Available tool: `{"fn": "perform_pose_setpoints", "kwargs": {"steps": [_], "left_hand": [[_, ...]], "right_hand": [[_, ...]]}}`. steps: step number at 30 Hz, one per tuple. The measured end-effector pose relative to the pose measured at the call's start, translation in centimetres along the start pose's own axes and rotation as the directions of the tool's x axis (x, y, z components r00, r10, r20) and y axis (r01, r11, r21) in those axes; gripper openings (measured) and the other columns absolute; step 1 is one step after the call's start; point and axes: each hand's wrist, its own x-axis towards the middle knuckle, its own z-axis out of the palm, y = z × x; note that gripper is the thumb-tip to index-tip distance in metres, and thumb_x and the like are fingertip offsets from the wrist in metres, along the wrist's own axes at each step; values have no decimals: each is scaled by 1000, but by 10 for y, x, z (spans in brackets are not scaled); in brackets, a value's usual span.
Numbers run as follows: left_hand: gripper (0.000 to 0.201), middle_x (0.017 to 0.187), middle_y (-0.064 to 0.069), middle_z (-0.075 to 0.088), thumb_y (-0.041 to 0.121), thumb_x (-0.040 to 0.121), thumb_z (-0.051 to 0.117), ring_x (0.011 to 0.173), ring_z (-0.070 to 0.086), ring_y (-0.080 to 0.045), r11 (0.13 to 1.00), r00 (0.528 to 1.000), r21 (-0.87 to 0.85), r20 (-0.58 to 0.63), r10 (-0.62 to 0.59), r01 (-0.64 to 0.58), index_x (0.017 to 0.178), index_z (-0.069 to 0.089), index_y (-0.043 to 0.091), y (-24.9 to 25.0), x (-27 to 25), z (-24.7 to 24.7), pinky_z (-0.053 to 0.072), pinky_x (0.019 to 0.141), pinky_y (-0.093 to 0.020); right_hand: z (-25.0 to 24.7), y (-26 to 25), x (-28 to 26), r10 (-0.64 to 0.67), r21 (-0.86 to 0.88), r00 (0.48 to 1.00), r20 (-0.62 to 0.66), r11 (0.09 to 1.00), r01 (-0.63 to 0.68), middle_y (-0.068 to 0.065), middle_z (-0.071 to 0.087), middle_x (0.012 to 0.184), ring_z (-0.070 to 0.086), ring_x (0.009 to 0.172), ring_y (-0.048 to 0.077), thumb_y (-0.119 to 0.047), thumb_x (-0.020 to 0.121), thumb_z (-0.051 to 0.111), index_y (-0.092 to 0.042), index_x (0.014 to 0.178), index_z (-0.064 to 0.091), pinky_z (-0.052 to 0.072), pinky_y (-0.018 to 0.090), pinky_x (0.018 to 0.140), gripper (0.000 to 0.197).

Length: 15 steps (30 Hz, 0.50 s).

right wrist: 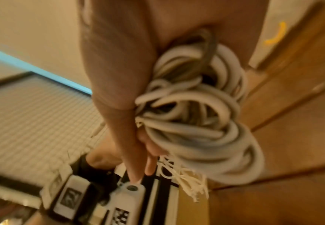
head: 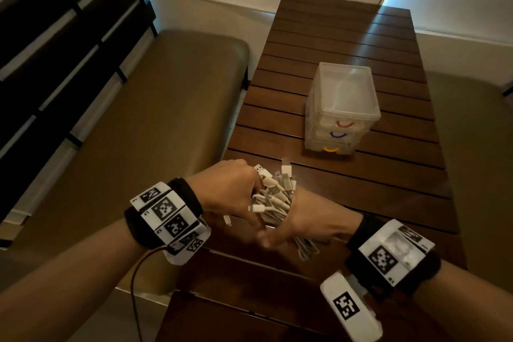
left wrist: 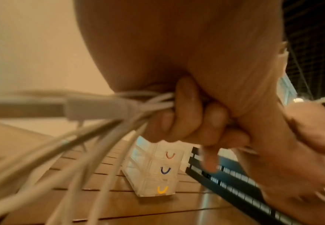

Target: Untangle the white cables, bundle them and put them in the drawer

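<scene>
A bundle of white cables (head: 274, 200) is held above the near part of the wooden slatted table (head: 347, 180), plug ends sticking up. My left hand (head: 236, 197) grips the bundle from the left, fingers curled round the strands (left wrist: 138, 106). From the right, my right hand (head: 311, 225) clasps the coiled loops (right wrist: 196, 115); the loop ends poke out below it. The two hands touch at the thumbs. A small clear plastic drawer unit (head: 342, 108) with red, blue and yellow handles stands further back on the table, all three drawers closed (left wrist: 158, 172).
A tan cushioned bench (head: 155, 125) runs along the table's left side, with a dark slatted backrest (head: 63, 44) beyond it. Another tan seat (head: 477, 147) lies to the right. A dark wire hangs from my left wrist device.
</scene>
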Motion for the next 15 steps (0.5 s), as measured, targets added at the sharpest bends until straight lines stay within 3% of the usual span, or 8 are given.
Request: {"fn": "perform_pose_setpoints", "kwargs": {"steps": [2,4,7,9,12,15], "left_hand": [[40,52,5,46,32,79,71,45,41,-13,997,1000,82,-11,-11,12,51,44,22,-1,4,2,27,45,-21],[41,50,5,44,26,80,68,44,39,-13,998,999,55,-42,-24,26,50,41,23,-3,7,5,29,45,-25],[32,52,0,51,18,79,69,43,42,-14,999,999,-9,-4,-50,50,52,51,15,-4,7,10,33,41,-28],[20,59,-2,58,20,79,71,46,46,-14,999,999,-41,21,-34,35,63,63,11,-3,6,11,36,41,-26],[16,65,1,63,25,81,72,51,51,-11,995,999,-103,-43,-4,0,74,69,11,-1,8,9,36,43,-19],[21,57,-3,59,13,80,69,47,48,-10,990,996,-139,-83,-27,15,60,62,9,-5,10,9,30,39,-18]], "right_hand": [[0,2,6,-5,-107,996,-93,994,-5,4,72,84,68,77,23,-18,69,82,-17,85,67,57,44,74,22],[1,5,10,-17,-138,983,-185,990,-9,2,71,82,67,77,23,-25,73,78,-22,85,67,57,48,72,16],[6,14,11,19,-234,972,-233,969,-75,-1,70,80,68,74,18,-31,75,73,-26,84,66,58,47,68,12],[8,17,10,45,-289,962,-268,949,-125,-1,69,76,67,70,18,-32,73,70,-25,81,64,58,47,62,12],[3,11,9,3,-353,948,-319,928,-122,-1,67,72,64,66,16,-39,77,66,-24,78,61,57,44,61,16],[-1,2,7,-21,-330,943,-334,939,-96,-3,65,71,61,66,15,-50,73,62,-27,76,58,55,42,63,23]]}}
